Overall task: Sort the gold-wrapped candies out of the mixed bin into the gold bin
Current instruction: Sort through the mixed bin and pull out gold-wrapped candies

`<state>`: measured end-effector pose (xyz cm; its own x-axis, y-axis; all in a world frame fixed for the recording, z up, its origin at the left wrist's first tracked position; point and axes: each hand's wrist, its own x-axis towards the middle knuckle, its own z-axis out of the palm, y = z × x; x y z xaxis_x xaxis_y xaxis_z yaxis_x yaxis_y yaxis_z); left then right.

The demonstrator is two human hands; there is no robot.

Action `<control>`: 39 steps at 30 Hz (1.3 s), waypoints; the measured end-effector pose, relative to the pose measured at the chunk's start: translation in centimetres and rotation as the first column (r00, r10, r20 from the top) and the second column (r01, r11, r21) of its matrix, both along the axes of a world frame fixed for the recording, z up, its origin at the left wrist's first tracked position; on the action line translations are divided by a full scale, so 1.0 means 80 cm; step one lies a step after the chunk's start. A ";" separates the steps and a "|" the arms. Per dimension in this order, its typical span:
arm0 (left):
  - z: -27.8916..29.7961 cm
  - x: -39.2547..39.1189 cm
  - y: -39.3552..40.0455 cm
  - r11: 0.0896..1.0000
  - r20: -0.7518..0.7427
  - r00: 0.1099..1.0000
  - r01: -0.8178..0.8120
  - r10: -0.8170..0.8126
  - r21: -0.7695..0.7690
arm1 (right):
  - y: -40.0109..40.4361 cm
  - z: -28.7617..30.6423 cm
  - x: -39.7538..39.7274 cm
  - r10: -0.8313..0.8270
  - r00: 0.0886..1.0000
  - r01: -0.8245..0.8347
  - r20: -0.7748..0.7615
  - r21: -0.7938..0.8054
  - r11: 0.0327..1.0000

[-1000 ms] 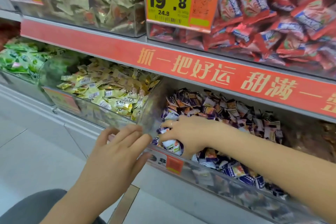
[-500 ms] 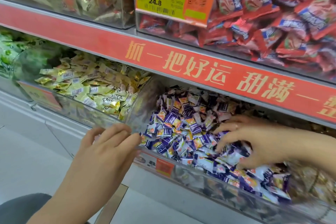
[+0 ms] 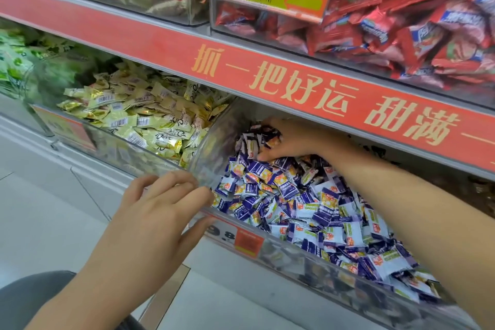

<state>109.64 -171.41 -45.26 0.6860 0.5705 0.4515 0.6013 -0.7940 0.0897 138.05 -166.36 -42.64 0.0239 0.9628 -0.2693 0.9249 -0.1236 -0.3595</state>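
The right hand [image 3: 288, 139] digs, fingers curled among purple-and-white wrapped candies [image 3: 302, 203]; light, slippery gold-wrapped candies [image 3: 150, 120] left of it suit pinching by the crimped ends.

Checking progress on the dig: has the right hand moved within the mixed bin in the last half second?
Yes. The right hand went from the bin's right side to its back-left corner, by the clear divider.

Both forearms bare, no sleeves; dark grey trouser leg [image 3: 32, 300] below.
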 end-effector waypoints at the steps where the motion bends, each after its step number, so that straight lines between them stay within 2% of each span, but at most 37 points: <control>1: 0.000 0.000 0.001 1.000 0.002 1.000 0.005 -0.005 0.000 | -0.003 -0.002 0.004 -0.016 1.000 0.016 0.000 0.005 1.000; 3: -0.001 0.000 0.002 1.000 0.006 1.000 0.008 -0.008 0.000 | -0.015 -0.003 0.010 -0.028 0.999 0.027 0.018 0.070 0.997; 5: -0.001 0.002 0.004 1.000 0.017 1.000 0.015 -0.015 -0.007 | -0.036 -0.004 0.013 -0.002 0.994 -0.021 0.106 0.219 0.976; 7: -0.001 0.003 0.005 1.000 0.024 0.999 0.022 -0.022 -0.007 | -0.066 0.004 0.001 0.104 0.985 -0.146 0.139 0.343 0.928; 8: -0.001 0.004 0.006 1.000 0.025 0.999 0.022 -0.022 -0.003 | -0.076 0.004 -0.004 0.214 0.964 -0.255 0.157 0.322 0.912; 10: -0.001 0.004 0.007 1.000 0.020 1.000 0.018 -0.018 -0.005 | -0.086 -0.004 -0.001 0.370 0.910 -0.399 0.188 0.148 0.905; 11: -0.001 0.003 0.006 1.000 0.015 1.000 0.013 -0.013 -0.011 | -0.087 -0.008 0.008 0.344 0.919 -0.364 0.194 0.081 0.928; 12: -0.001 0.003 0.005 1.000 0.012 1.000 0.009 -0.009 -0.016 | -0.087 -0.010 0.021 0.270 0.945 -0.288 0.183 0.081 0.954; 15: 0.000 0.003 0.003 1.000 0.020 1.000 0.002 -0.002 -0.017 | -0.085 -0.006 0.054 0.097 0.981 -0.131 0.169 0.202 0.971; 20: 0.001 0.004 0.004 1.000 0.019 1.000 -0.002 0.003 -0.018 | -0.091 0.003 0.039 0.142 0.985 -0.160 0.094 0.233 0.959; 21: 0.001 0.004 0.004 1.000 0.020 1.000 -0.003 0.004 -0.017 | -0.091 0.004 0.029 0.174 0.980 -0.191 0.096 0.211 0.959; 23: 0.000 0.004 0.005 1.000 0.022 1.000 -0.005 0.005 -0.007 | -0.088 0.000 0.010 0.230 0.961 -0.240 0.153 0.057 0.969; 25: 0.000 0.005 0.005 1.000 0.022 1.000 -0.001 0.001 -0.002 | -0.084 -0.007 -0.002 0.234 0.951 -0.222 0.202 -0.080 0.972; 27: 0.001 0.004 0.005 1.000 0.027 1.000 0.004 -0.003 -0.009 | -0.080 -0.010 -0.006 0.220 0.951 -0.195 0.217 -0.129 0.972; 30: -0.001 0.004 0.006 1.000 0.039 0.999 0.015 -0.014 -0.016 | -0.084 -0.012 0.000 0.116 0.986 -0.096 0.118 -0.165 0.982; 33: -0.001 0.002 0.009 0.999 0.036 0.999 0.033 -0.033 -0.014 | -0.096 -0.004 0.008 -0.074 0.995 0.071 -0.062 -0.047 0.996; 36: 0.002 0.004 0.007 0.999 -0.009 0.999 0.040 -0.041 -0.022 | -0.114 0.011 0.008 -0.244 0.924 0.279 -0.293 0.084 0.957; 39: 0.008 0.011 -0.003 0.992 -0.024 0.992 0.121 -0.122 -0.042 | -0.142 0.026 -0.003 -0.317 0.824 0.407 -0.469 0.102 0.908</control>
